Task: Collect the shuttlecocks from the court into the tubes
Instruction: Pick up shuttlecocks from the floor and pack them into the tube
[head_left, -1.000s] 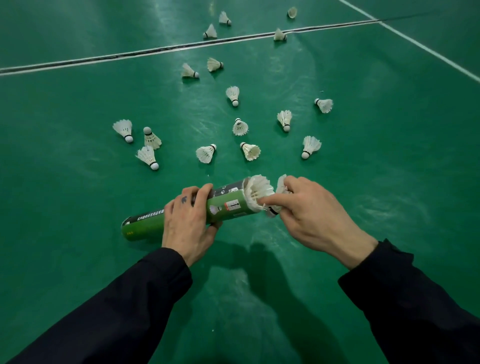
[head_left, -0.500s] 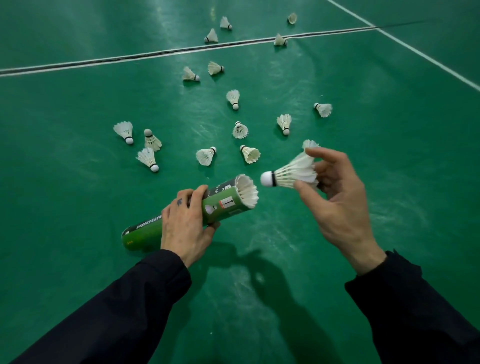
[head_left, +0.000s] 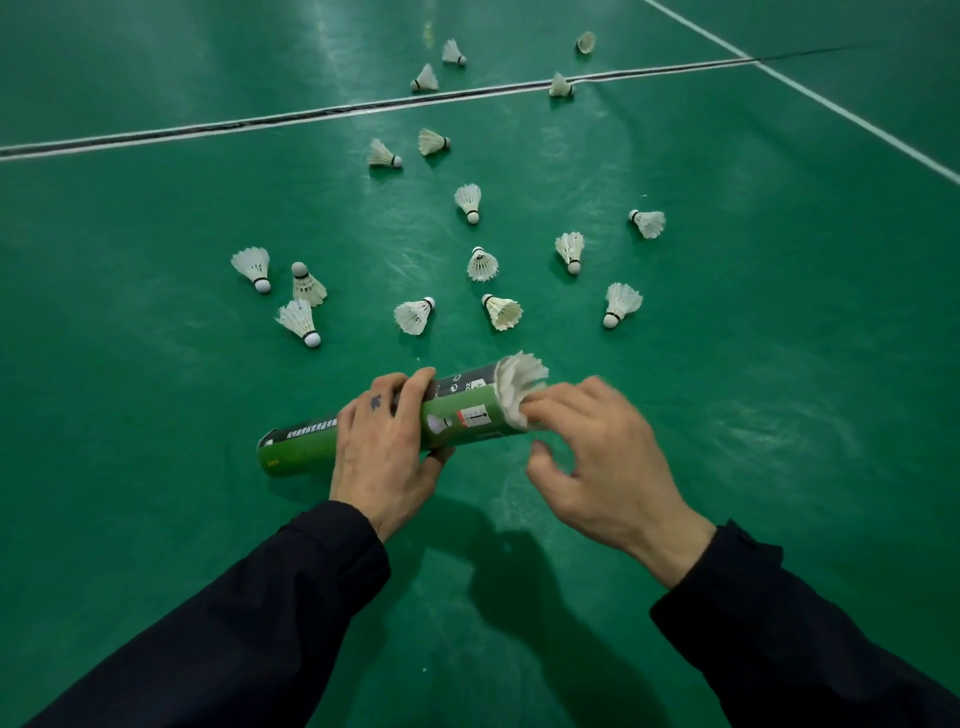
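**Shuttlecocks: seat each one square in the tube**

Shuttlecock (head_left: 519, 387) sits feathers-out in the tube's (head_left: 467, 413) right mouth. Our left hand (head_left: 387, 452) wraps the tube; our right hand's (head_left: 602, 467) fingertips (head_left: 540, 408) touch the skirt, curled loosely, holding nothing. We should push gently and evenly so the feathers don't crush.

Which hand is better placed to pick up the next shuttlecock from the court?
The right hand. Its fingers only touch the feathers at the tube's mouth, so it seems about to be free. The left hand grips the green tube. The nearest shuttlecock lies just beyond the mouth.
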